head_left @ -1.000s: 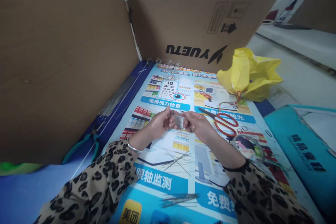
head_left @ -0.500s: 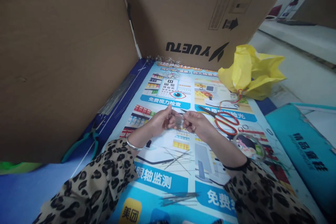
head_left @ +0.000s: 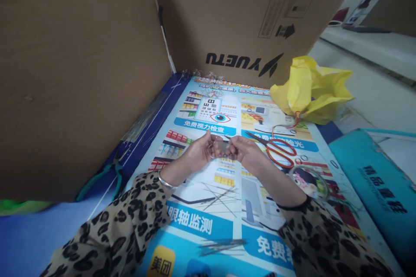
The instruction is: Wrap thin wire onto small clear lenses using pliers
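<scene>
Above the middle of the printed poster, my left hand is closed with its fingertips pinched around a thin piece of wire, bent into a curve. My right hand pinches at the same small piece from the other side. The exact shape of the wire between the fingers is blurred. Just right of my right hand lie scissors with red-orange handles. Loose straight wires are scattered below my hands, and a bundle of dark wires lies nearer to me.
Cardboard walls rise at the left and back. Teal-handled pliers and long wires lie at left. Bent wire shapes sit at the back. On the right are a yellow bag, a tape roll and a teal box.
Both hands have shifted slightly, the right one a little to the right. A curved bit of the wire now shows by my left fingers. Everything else stays put.
</scene>
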